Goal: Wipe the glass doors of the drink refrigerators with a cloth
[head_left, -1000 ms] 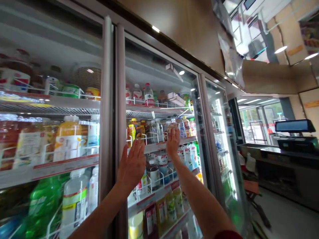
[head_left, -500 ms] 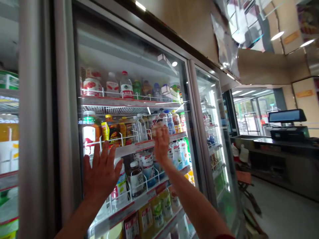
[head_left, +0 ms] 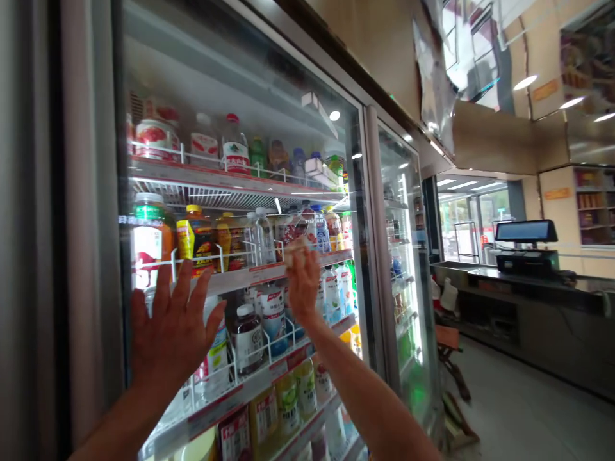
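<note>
The fridge's glass door [head_left: 192, 83] stands in front of me, with rows of drinks behind it. My left hand [head_left: 175, 326] is raised at the door's lower left, fingers spread and holding nothing. Whether its palm touches the glass I cannot tell. My right hand [head_left: 303, 288] is farther along the door, in front of the middle shelves. Its fingers are close together over a pale, crumpled cloth [head_left: 294, 251] at the glass, partly hidden and blurred. Behind the hands show an orange drink bottle [head_left: 166, 234] and a dark bottle with a white label [head_left: 248, 342].
A metal door frame [head_left: 91, 211] borders the glass on the left. Another glass door [head_left: 401, 256] adjoins on the right. Farther right stand a dark counter [head_left: 519, 320] with a monitor [head_left: 526, 230] and a small folding stool [head_left: 448, 339].
My view has shifted slightly to the right and closer to the door. Both hands appear a little farther left in view. The left stays spread, and the right stays at the glass.
</note>
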The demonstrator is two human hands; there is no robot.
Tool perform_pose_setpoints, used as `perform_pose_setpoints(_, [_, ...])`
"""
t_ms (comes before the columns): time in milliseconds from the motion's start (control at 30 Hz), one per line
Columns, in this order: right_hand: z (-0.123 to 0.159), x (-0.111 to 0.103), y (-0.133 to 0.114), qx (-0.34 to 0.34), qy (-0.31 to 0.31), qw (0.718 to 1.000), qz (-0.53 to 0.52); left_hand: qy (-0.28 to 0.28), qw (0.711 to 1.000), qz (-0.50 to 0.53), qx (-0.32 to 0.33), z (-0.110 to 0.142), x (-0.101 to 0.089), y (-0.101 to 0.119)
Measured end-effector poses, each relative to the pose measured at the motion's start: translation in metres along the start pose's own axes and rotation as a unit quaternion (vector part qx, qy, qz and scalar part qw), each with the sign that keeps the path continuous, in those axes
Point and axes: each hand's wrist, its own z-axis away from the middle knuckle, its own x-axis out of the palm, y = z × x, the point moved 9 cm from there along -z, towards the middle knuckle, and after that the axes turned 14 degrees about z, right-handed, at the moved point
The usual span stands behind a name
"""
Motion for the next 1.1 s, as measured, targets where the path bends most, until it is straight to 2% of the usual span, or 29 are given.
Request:
perform_pose_setpoints(33, [0.008, 0.001, -0.025, -0.086, -0.039, 0.995, -0.022, -0.005, 1.000, -0.004, -0.002, 0.000, 0.001, 0.000])
perform_pose_setpoints(67, [0.016, 0.001, -0.040, -0.162, -0.067, 0.984, -0.037, -0.010, 1.000, -0.007, 0.000, 0.000, 0.001, 0.001])
perform_pose_setpoints(100, [0.020, 0.000, -0.040, -0.208, -0.089, 0.973, -0.044, -0.015, 1.000, -0.011, 0.004, 0.000, 0.002, 0.002])
perform_pose_setpoints(133, [0.016, 0.001, -0.023, -0.211, -0.096, 0.972, -0.039, -0.017, 1.000, -0.015, 0.007, 0.000, 0.002, 0.003])
perform_pose_setpoints(167, [0.007, 0.001, 0.007, -0.173, -0.088, 0.981, -0.026, -0.019, 1.000, -0.022, 0.011, 0.000, 0.003, 0.004])
perform_pose_setpoints(233, [-0.016, 0.004, 0.084, 0.006, -0.043, 0.999, 0.011, -0.017, 0.999, -0.040, 0.009, 0.000, 0.004, 0.005])
perform_pose_setpoints(267, [-0.020, 0.007, 0.111, 0.079, -0.024, 0.996, 0.022, -0.013, 0.999, -0.048, 0.004, 0.000, 0.004, 0.005])
perform_pose_setpoints(300, [-0.021, 0.008, 0.122, 0.123, -0.009, 0.992, 0.025, -0.007, 0.998, -0.055, 0.001, -0.001, 0.004, 0.006])
perform_pose_setpoints(333, [-0.018, 0.009, 0.116, 0.129, 0.002, 0.991, 0.019, -0.002, 0.998, -0.058, 0.000, -0.002, 0.004, 0.007])
perform_pose_setpoints(367, [-0.012, 0.007, 0.097, 0.110, 0.005, 0.994, 0.011, 0.003, 0.998, -0.060, 0.000, -0.003, 0.005, 0.008])
perform_pose_setpoints(433, [0.011, -0.002, 0.030, -0.023, 0.000, 0.999, -0.030, 0.009, 0.998, -0.060, -0.003, -0.003, 0.005, 0.009])
perform_pose_setpoints(467, [0.026, -0.008, -0.002, -0.095, -0.012, 0.994, -0.049, 0.012, 0.998, -0.060, -0.006, -0.002, 0.005, 0.008])
perform_pose_setpoints(500, [0.045, -0.014, -0.031, -0.206, -0.032, 0.975, -0.081, 0.013, 0.998, -0.060, -0.010, 0.002, 0.006, 0.008])
perform_pose_setpoints(533, [0.058, -0.018, -0.039, -0.255, -0.053, 0.961, -0.092, 0.012, 0.998, -0.060, -0.011, 0.007, 0.007, 0.008])
perform_pose_setpoints(567, [0.066, -0.019, -0.031, -0.273, -0.067, 0.955, -0.095, 0.011, 0.998, -0.061, -0.010, 0.013, 0.009, 0.008])
perform_pose_setpoints(600, [0.067, -0.017, -0.006, -0.246, -0.073, 0.963, -0.086, 0.007, 0.998, -0.062, -0.007, 0.021, 0.010, 0.009])
perform_pose_setpoints(667, [0.055, -0.009, 0.077, -0.081, -0.055, 0.994, -0.040, -0.005, 0.998, -0.063, -0.002, 0.038, 0.015, 0.010])
perform_pose_setpoints(700, [0.053, -0.006, 0.119, 0.027, -0.033, 0.999, -0.018, -0.009, 0.998, -0.065, -0.003, 0.046, 0.016, 0.011])
perform_pose_setpoints(733, [0.054, -0.004, 0.147, 0.102, -0.016, 0.995, -0.006, -0.011, 0.998, -0.067, -0.005, 0.052, 0.017, 0.011])
perform_pose_setpoints(767, [0.059, -0.002, 0.161, 0.157, -0.004, 0.988, 0.004, -0.011, 0.998, -0.069, -0.007, 0.057, 0.018, 0.011])
perform_pose_setpoints(800, [0.065, -0.002, 0.157, 0.178, 0.001, 0.984, 0.004, -0.011, 0.997, -0.070, -0.008, 0.059, 0.019, 0.011])
perform_pose_setpoints(867, [0.077, -0.005, 0.110, 0.125, -0.019, 0.992, -0.018, -0.008, 0.998, -0.069, -0.008, 0.060, 0.019, 0.010])
perform_pose_setpoints(933, [0.092, -0.011, 0.038, -0.052, -0.069, 0.993, -0.074, -0.005, 0.998, -0.068, -0.007, 0.058, 0.019, 0.010])
perform_pose_setpoints(967, [0.101, -0.016, 0.011, -0.149, -0.091, 0.980, -0.098, -0.004, 0.998, -0.066, -0.008, 0.057, 0.018, 0.009])
perform_pose_setpoints(1000, [0.105, -0.021, 0.002, -0.200, -0.099, 0.969, -0.106, -0.004, 0.998, -0.063, -0.007, 0.056, 0.017, 0.009])
perform_pose_setpoints(1033, [0.103, -0.024, 0.010, -0.201, -0.093, 0.970, -0.097, -0.003, 0.998, -0.060, -0.006, 0.056, 0.017, 0.009])
perform_pose_setpoints(1067, [0.094, -0.026, 0.033, -0.159, -0.074, 0.981, -0.077, -0.005, 0.998, -0.056, -0.005, 0.057, 0.016, 0.008])
perform_pose_setpoints(1100, [0.083, -0.028, 0.069, -0.059, -0.043, 0.997, -0.037, -0.007, 0.999, -0.054, -0.004, 0.057, 0.016, 0.008])
